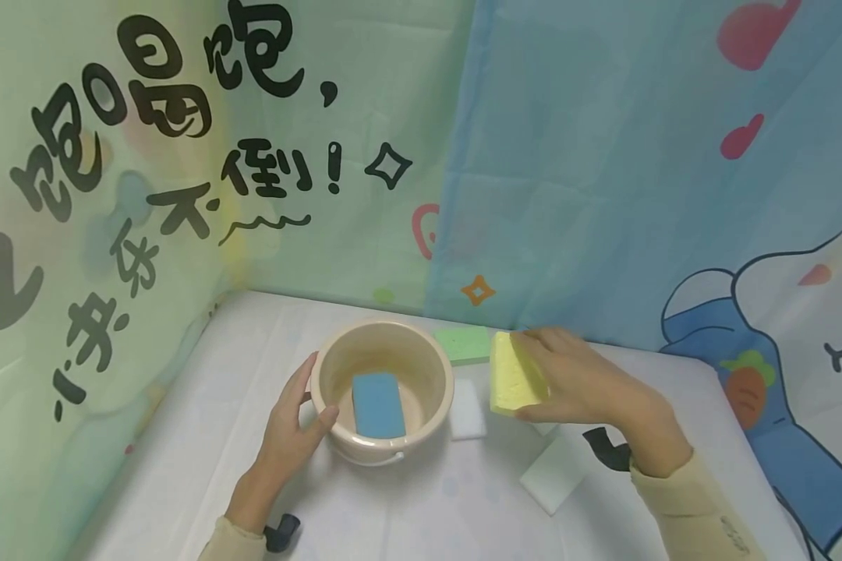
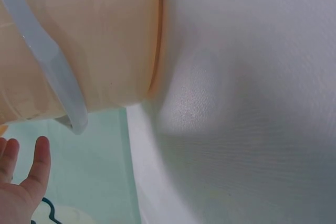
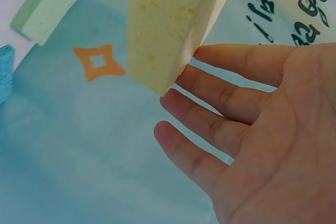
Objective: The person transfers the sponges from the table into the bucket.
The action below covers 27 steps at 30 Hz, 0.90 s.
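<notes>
A cream bucket [image 1: 431, 343] with a pale handle [image 2: 55, 64] stands on the table, and a blue sponge [image 1: 379, 405] lies inside it. My left hand [image 1: 291, 432] is at the bucket's left side, fingers spread, with the thumb at the rim; in the left wrist view its fingers are extended beside the bucket. To the right of the bucket, my right hand [image 1: 578, 382] pinches a yellow sponge [image 1: 512, 378] between thumb and fingers, raised above the table. The right wrist view shows the sponge's pitted face [image 3: 163, 19] and the fingertips along its edge.
Behind the yellow sponge lies a green sponge [image 1: 463, 344]. One white sponge [image 1: 467, 411] lies right of the bucket, another white block [image 1: 554, 474] nearer the front. A printed curtain [image 1: 568, 195] hangs behind the white-covered table [image 1: 421, 514].
</notes>
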Each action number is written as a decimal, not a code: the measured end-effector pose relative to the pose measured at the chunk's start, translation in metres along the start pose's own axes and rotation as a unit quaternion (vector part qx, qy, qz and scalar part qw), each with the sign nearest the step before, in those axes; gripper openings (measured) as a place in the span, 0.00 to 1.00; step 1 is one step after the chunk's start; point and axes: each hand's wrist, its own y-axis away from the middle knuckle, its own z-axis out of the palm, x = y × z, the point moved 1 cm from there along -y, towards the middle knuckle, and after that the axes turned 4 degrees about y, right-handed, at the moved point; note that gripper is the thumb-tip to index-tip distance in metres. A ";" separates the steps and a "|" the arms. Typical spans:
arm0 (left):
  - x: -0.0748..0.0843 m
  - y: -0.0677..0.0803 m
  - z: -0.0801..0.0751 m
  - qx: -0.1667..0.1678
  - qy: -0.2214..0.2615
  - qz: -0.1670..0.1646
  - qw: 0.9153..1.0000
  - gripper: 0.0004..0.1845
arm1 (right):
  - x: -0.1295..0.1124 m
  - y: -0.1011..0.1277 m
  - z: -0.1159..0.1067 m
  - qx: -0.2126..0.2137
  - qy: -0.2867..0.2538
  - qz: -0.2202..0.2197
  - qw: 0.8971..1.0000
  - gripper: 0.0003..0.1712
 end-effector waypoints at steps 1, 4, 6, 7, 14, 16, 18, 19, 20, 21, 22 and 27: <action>0.000 0.000 0.000 0.000 0.001 0.000 1.000 0.41 | -0.002 -0.001 0.000 -0.003 -0.002 -0.001 1.000 0.55; 0.000 0.000 0.000 -0.001 0.001 -0.002 1.000 0.41 | -0.009 -0.005 -0.002 -0.013 -0.006 -0.006 1.000 0.55; 0.000 0.000 0.000 -0.002 0.001 -0.003 1.000 0.41 | -0.013 -0.008 -0.003 -0.015 -0.006 -0.012 1.000 0.55; 0.000 0.000 0.000 -0.002 0.002 -0.004 1.000 0.41 | -0.015 -0.009 -0.003 -0.015 -0.004 -0.017 1.000 0.55; -0.002 0.000 0.001 0.000 0.005 -0.001 1.000 0.41 | -0.031 -0.021 -0.010 -0.008 -0.003 -0.041 0.999 0.54; -0.002 0.000 0.001 0.001 0.004 -0.003 1.000 0.41 | -0.036 -0.025 -0.012 -0.009 -0.003 -0.046 0.999 0.54; -0.002 0.000 0.001 0.001 0.004 -0.005 1.000 0.41 | -0.040 -0.029 -0.012 -0.011 -0.001 -0.050 0.999 0.54; -0.001 0.000 0.001 0.001 0.004 -0.007 1.000 0.41 | -0.042 -0.031 -0.013 -0.011 0.000 -0.053 0.999 0.54; -0.001 0.000 0.001 0.001 0.005 -0.008 1.000 0.41 | -0.043 -0.033 -0.013 -0.011 -0.002 -0.056 0.998 0.54; -0.001 0.000 0.001 0.001 0.005 -0.009 1.000 0.41 | -0.045 -0.035 -0.013 -0.010 -0.002 -0.059 0.998 0.54; 0.000 0.001 0.001 0.001 0.006 -0.009 1.000 0.41 | -0.047 -0.038 -0.013 -0.007 -0.004 -0.062 0.998 0.53; -0.001 0.001 0.001 0.003 0.009 -0.007 1.000 0.41 | -0.059 -0.053 -0.012 -0.001 -0.006 -0.089 0.996 0.52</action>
